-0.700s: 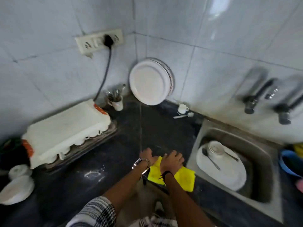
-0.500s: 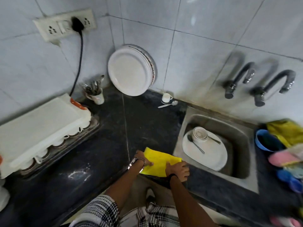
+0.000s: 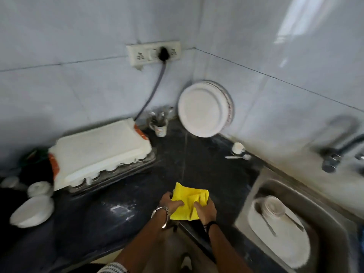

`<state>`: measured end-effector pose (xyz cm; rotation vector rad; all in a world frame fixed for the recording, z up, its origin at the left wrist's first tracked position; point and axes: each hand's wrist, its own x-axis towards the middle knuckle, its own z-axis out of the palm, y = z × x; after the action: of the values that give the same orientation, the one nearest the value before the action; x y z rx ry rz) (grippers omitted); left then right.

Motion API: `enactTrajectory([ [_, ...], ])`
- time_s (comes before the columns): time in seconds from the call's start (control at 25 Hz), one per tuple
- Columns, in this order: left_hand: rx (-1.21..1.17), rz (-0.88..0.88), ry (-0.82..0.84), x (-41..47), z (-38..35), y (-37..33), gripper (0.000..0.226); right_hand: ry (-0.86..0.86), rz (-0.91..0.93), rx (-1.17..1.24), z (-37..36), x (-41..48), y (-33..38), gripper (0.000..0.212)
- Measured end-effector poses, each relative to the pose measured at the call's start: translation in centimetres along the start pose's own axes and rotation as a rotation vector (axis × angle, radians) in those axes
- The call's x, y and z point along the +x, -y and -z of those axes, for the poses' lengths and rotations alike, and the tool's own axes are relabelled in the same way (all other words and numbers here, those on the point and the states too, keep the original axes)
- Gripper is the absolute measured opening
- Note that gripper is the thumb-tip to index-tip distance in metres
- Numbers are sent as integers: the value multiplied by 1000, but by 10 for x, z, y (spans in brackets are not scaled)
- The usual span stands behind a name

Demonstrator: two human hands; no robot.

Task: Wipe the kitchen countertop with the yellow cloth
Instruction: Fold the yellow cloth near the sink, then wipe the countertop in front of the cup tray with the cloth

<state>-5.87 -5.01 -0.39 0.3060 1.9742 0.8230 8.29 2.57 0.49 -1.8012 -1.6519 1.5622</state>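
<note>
The yellow cloth (image 3: 188,201) is bunched and partly folded at the front edge of the dark stone countertop (image 3: 171,160), just left of the sink. My left hand (image 3: 170,202) grips its left side, a watch on the wrist. My right hand (image 3: 204,210) grips its right side, fingers pressed into the fabric. A patch of white powder (image 3: 121,209) lies on the counter left of my hands.
A white egg tray (image 3: 98,152) sits at the left, with white bowls (image 3: 32,210) beside it. A mug of cutlery (image 3: 160,128) and leaning plates (image 3: 203,109) stand in the corner. A small cup (image 3: 237,147) and spoon lie near the steel sink (image 3: 323,209), which holds dishes.
Both hands have gathered the flat cloth into a bunched fold and now grip it from both sides. The view has swung left, away from the sink and taps.
</note>
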Motion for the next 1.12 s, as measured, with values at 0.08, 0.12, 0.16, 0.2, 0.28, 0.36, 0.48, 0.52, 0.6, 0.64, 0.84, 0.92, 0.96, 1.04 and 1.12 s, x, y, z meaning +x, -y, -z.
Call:
enactTrajectory([
  [0.08, -66, -2, -141, -11, 47, 9, 66, 111, 107, -120, -50, -3, 29, 51],
  [0.12, -96, -24, -198, -15, 65, 15, 57, 134, 158, -192, -73, -4, 40, 50],
  [0.16, -124, -39, -244, -21, 86, 22, 53, 146, 219, -285, -96, -8, 49, 49],
  [0.2, -163, -62, -281, -26, 105, 33, 53, 154, 279, -369, -118, -15, 56, 48],
  [0.28, -174, -77, -280, -31, 138, 59, 61, 156, 401, -470, -160, -26, 64, 51],
  [0.36, -50, -64, -230, -16, 158, 95, 73, 170, 527, -558, -190, -38, 70, 48],
  [0.48, 323, -43, -274, -32, 178, 124, 75, 329, 737, -844, -215, -38, 56, 45],
  [0.52, 469, -53, -319, -38, 181, 135, 70, 371, 815, -984, -217, -36, 47, 51],
  [0.6, 685, -56, -363, -41, 187, 160, 68, 413, 902, -1112, -221, -34, 34, 80],
  [0.64, 774, -6, -365, -42, 191, 171, 68, 429, 913, -1106, -226, -32, 29, 99],
  [0.84, 842, -41, -518, -49, 185, 204, 57, 379, 901, -1018, -249, -47, 33, 91],
  [0.92, 711, -170, -544, -45, 177, 196, 56, 388, 921, -1013, -255, -51, 42, 80],
  [0.96, 651, -161, -455, -48, 166, 194, 56, 446, 901, -1069, -246, -50, 43, 79],
  [1.04, 608, -159, -519, -56, 164, 177, 58, 335, 1121, -1070, -234, -48, 39, 75],
  [1.12, 570, -199, -462, -4, 105, 222, 60, 421, 1119, -1194, -235, -16, -42, 66],
])
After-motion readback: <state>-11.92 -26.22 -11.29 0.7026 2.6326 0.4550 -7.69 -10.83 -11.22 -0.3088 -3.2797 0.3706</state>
